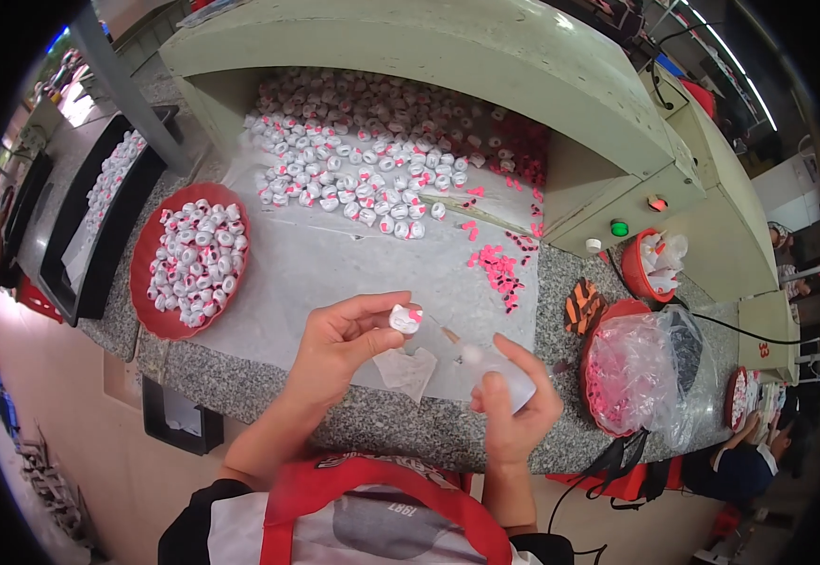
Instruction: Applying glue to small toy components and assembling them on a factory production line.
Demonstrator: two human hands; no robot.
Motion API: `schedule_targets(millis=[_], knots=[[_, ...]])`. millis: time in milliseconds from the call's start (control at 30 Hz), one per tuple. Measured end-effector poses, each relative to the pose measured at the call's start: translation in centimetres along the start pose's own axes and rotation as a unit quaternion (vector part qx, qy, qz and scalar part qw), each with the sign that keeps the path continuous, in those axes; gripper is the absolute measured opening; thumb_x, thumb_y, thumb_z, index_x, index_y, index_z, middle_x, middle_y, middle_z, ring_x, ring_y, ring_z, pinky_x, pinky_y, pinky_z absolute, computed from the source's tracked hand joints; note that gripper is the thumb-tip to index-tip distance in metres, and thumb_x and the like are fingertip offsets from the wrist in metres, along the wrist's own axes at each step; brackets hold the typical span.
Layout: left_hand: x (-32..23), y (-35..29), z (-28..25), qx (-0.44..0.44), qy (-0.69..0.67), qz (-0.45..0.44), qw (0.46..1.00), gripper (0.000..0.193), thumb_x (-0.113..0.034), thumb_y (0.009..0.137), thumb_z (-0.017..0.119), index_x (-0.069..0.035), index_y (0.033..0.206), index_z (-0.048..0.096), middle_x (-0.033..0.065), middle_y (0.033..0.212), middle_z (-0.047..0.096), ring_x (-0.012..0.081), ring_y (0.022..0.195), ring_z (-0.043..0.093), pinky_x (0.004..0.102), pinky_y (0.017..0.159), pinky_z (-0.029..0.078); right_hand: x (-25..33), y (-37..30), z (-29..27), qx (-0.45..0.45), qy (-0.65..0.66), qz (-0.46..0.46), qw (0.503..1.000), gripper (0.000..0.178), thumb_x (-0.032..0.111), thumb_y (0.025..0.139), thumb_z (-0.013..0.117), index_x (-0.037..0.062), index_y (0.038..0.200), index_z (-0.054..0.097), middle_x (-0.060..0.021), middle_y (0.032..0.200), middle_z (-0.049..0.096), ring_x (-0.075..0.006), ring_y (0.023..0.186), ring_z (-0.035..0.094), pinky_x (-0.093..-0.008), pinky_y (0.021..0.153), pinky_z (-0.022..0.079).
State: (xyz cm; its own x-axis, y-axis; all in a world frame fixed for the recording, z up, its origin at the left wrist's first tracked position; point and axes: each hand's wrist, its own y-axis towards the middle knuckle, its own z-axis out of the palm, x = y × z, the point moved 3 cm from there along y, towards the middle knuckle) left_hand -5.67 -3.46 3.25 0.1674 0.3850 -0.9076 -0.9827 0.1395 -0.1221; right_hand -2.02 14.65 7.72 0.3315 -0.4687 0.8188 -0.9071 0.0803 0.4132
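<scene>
My left hand (pixel 339 341) pinches a small white rounded piece with pink patches (pixel 405 320) between thumb and fingertips, above the work surface. In my right hand (pixel 521 400) is a translucent white squeeze bottle (pixel 507 377) with a thin nozzle, tilted so its tip points toward the white piece. The tip and the piece appear close together; I cannot tell whether they touch. Beneath the hands lies a small pale scrap of paper (pixel 406 370) on the white sheet (pixel 334 268). Loose pink bits (pixel 499 273), some with dark ones, are scattered on the sheet beyond my right hand.
Many similar white pieces (pixel 363 179) spread under a pale green hood (pixel 410 56). A red basin (pixel 146 306) of such pieces stands left. On the right are a plastic-covered basin (pixel 608 414), an orange cup (pixel 638 273) and a striped patch (pixel 583 306). A co-worker (pixel 744 466) sits far right.
</scene>
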Motion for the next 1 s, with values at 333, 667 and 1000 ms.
schedule_targets(millis=[333, 667, 1000], knots=[[2.2, 0.3, 1.4, 0.046, 0.018, -0.043, 0.998, 0.035, 0.006, 0.075, 0.057, 0.003, 0.109, 0.053, 0.0099, 0.094, 0.062, 0.0145, 0.084, 0.059, 0.0259, 0.075, 0.047, -16.7, 3.8, -1.2, -0.032, -0.2, 0.3, 0.932, 0.025, 0.015, 0.067, 0.064, -0.0027, 0.083, 0.059, -0.0097, 0.067, 0.06, -0.0187, 0.063, 0.06, -0.0311, 0.056, 0.048], [3.3, 0.7, 1.6, 0.027, 0.015, -0.037, 0.999, 0.036, 0.005, 0.074, 0.058, 0.003, 0.11, 0.053, 0.0096, 0.093, 0.062, 0.0148, 0.083, 0.06, 0.0262, 0.075, 0.047, -16.6, 2.3, -0.6, -0.049, -0.322, 0.224, 0.919, 0.025, 0.023, 0.065, 0.071, 0.0084, 0.084, 0.065, -0.0181, 0.078, 0.062, -0.0342, 0.075, 0.059, -0.0394, 0.069, 0.045], [2.9, -0.1, 0.1, 0.027, 0.024, 0.009, 0.999, 0.033, 0.008, 0.077, 0.053, 0.003, 0.11, 0.053, 0.0096, 0.096, 0.06, 0.0151, 0.088, 0.058, 0.0256, 0.078, 0.047, -2.9, 2.1, 3.0, 0.153, 0.143, 0.223, 0.952, 0.007, 0.0, 0.069, 0.066, 0.0004, 0.074, 0.062, -0.001, 0.066, 0.059, -0.0062, 0.056, 0.052, -0.0178, 0.05, 0.04]])
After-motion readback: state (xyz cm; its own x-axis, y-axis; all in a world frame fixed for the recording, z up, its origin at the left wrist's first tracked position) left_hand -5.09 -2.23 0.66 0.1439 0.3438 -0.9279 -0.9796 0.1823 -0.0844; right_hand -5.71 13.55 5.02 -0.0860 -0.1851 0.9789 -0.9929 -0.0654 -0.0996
